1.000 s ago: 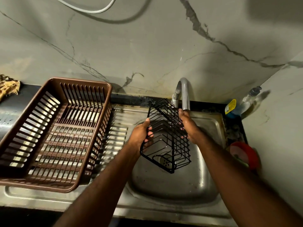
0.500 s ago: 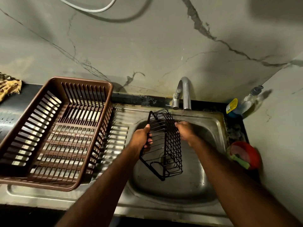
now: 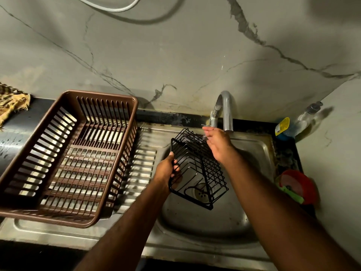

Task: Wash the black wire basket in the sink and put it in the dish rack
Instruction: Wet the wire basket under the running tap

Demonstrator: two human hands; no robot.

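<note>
Near the middle of the frame the black wire basket (image 3: 197,171) hangs tilted over the steel sink (image 3: 259,153), above the drain (image 3: 202,192). The left hand (image 3: 166,171) grips the basket's left edge, fingers curled round the wire. The right hand (image 3: 216,143) is up at the basket's top corner, just under the spout of the chrome tap (image 3: 224,110), fingers fairly straight and reaching toward the small tap lever; it holds nothing that I can see. On the ribbed drainboard, left of centre, sits the brown plastic dish rack (image 3: 101,96), with nothing in it. In the upper left a yellowish patterned cloth (image 3: 11,102) lies on the dark counter. In the right corner behind the sink a clear pump bottle (image 3: 304,118) leans against the marbled wall (image 3: 175,55), with a yellow label (image 3: 282,126) just beside it; the print is too small to read. At the right edge a red round container (image 3: 298,184) sits with something green (image 3: 293,194) against it. A white cable (image 3: 117,6) loops across the top of the wall.
</note>
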